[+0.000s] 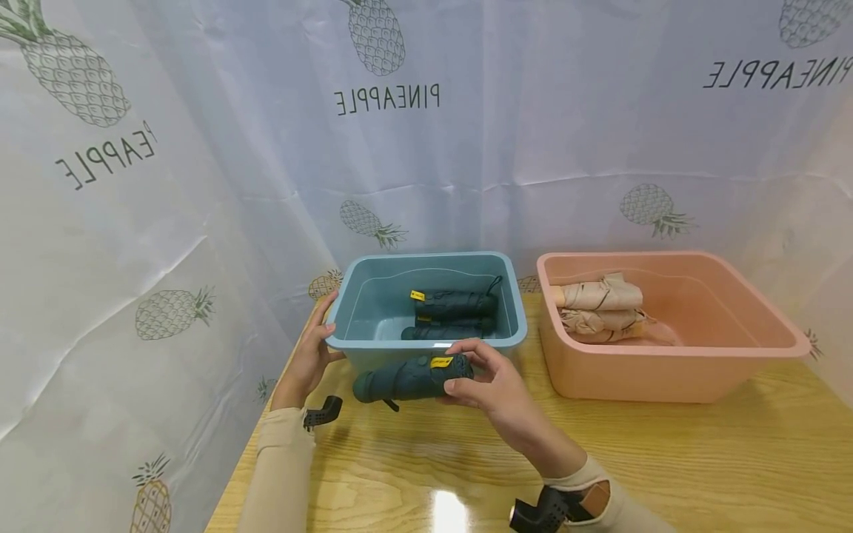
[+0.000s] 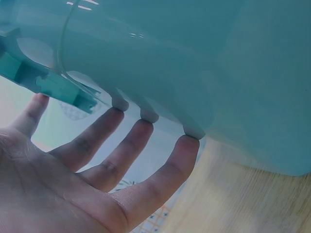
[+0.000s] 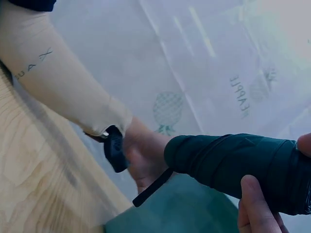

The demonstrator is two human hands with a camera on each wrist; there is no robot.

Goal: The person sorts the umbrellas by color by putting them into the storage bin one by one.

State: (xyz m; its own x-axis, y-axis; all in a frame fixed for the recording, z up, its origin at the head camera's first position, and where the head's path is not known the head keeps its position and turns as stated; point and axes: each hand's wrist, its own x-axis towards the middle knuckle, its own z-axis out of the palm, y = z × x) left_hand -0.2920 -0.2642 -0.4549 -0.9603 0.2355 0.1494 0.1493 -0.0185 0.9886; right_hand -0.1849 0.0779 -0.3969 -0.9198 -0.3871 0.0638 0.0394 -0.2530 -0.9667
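My right hand [image 1: 496,389] grips one end of a dark green folded umbrella [image 1: 406,379], held level in front of the blue tub [image 1: 373,344]. Its yellow tag faces up, and a short strap hangs from it in the right wrist view, where the right fingers [image 3: 252,194] press its side. At the tub's left end is my left hand [image 1: 309,355]; in the left wrist view its extended fingers [image 2: 141,141] touch the outer wall with their tips. Inside the tub, on its right side, lie more dark folded umbrellas [image 1: 456,303], partly overlapping.
A pink tub [image 1: 633,370] stands to the right of the blue one. Several beige folded umbrellas [image 1: 603,294] lie at its left end. Both tubs rest on a wooden table [image 1: 413,459], with a pineapple-print curtain [image 1: 466,163] behind and at the left.
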